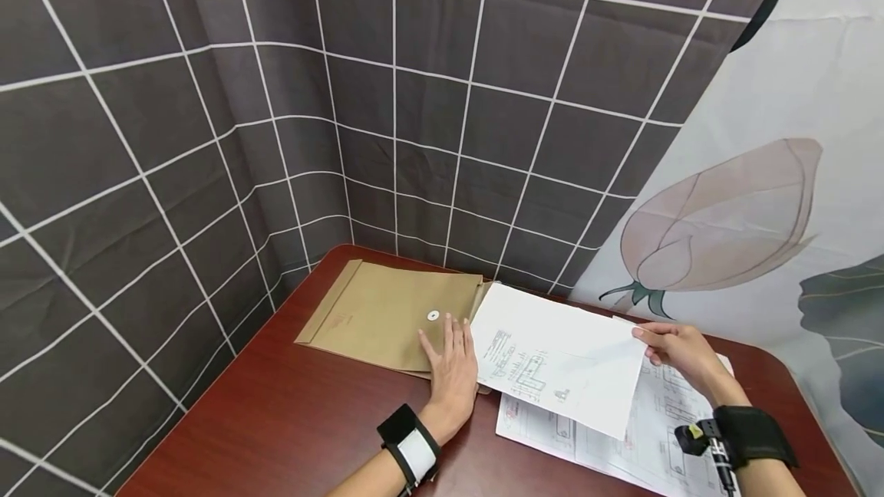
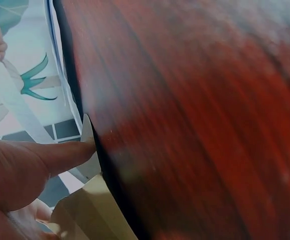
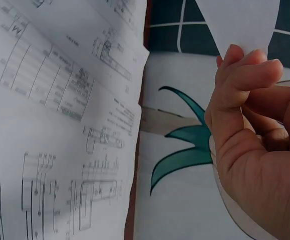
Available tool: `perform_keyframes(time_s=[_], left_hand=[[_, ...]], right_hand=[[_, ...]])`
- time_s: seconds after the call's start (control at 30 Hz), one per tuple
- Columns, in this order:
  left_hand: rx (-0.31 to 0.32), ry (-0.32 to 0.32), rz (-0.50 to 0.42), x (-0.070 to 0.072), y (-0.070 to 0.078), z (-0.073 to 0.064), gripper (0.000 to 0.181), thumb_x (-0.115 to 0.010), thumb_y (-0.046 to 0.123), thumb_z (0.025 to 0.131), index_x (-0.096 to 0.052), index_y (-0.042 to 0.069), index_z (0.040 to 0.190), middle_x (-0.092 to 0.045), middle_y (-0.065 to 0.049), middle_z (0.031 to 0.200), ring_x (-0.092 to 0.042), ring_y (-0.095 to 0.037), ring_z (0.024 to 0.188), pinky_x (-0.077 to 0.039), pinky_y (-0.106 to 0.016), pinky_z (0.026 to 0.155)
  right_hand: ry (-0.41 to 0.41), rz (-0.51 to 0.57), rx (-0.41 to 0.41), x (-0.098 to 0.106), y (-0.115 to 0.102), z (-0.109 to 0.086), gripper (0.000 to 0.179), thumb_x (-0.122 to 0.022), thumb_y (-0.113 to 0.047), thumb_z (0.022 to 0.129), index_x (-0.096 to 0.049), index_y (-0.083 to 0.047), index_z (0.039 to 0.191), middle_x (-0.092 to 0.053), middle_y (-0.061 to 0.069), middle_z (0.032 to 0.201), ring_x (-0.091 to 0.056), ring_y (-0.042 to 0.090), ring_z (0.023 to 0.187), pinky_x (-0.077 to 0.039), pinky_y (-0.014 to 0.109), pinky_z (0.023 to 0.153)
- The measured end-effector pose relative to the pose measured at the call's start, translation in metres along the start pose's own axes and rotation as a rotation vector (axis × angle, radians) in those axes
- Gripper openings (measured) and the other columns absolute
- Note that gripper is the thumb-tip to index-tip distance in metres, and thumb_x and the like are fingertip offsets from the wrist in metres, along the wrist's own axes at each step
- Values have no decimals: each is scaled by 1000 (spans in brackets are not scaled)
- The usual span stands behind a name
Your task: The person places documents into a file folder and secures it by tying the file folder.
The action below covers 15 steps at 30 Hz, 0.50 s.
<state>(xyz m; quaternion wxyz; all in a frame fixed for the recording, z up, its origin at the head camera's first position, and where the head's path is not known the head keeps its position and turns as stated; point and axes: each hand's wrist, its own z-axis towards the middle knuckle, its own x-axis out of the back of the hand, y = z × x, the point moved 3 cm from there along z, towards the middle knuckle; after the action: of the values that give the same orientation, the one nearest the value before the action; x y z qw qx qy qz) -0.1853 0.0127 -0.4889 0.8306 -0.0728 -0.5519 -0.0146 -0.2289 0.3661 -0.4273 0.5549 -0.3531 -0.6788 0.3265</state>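
A brown paper document envelope (image 1: 387, 313) with a white round button lies flat on the table. My left hand (image 1: 452, 374) rests on its opening end with the fingers straight. A white sheet of paper (image 1: 566, 351) with a printed technical drawing slants up out of that end. My right hand (image 1: 680, 355) pinches the sheet's far right corner between thumb and fingers. Under the raised sheet lie several loose drawing sheets (image 1: 649, 443). In the right wrist view the pinched paper (image 3: 245, 25) shows above the fingertips, apart from the printed sheets (image 3: 59, 120).
The reddish-brown wooden table (image 1: 297, 405) has rounded back corners. Behind it hangs a dark grey cloth (image 1: 428, 121) with a white grid. To the right is a white cloth with a pink lotus bud (image 1: 718, 221). Both wrists wear black straps (image 1: 756, 436).
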Motion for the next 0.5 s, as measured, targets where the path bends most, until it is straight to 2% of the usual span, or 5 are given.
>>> perform_keyframes(time_s=[0.3,0.5], left_hand=[[-25,37,4,0,2,-2,103,-86,42,63,-40,-3,144,-43,-21,145,-25,-33,143,-24,-72,100],[-20,15,9,-2,1,-1,105,-85,43,64,-37,-3,146,-42,-20,146,-26,-33,143,-23,-72,101]], right_hand=[[10,83,25,1,3,7,56,-56,-35,97,-51,13,126,-54,-2,76,-54,12,66,-47,26,62],[5,127,9,0,10,8,58,-57,-35,96,-49,13,128,-54,-4,75,-54,11,65,-47,26,59]])
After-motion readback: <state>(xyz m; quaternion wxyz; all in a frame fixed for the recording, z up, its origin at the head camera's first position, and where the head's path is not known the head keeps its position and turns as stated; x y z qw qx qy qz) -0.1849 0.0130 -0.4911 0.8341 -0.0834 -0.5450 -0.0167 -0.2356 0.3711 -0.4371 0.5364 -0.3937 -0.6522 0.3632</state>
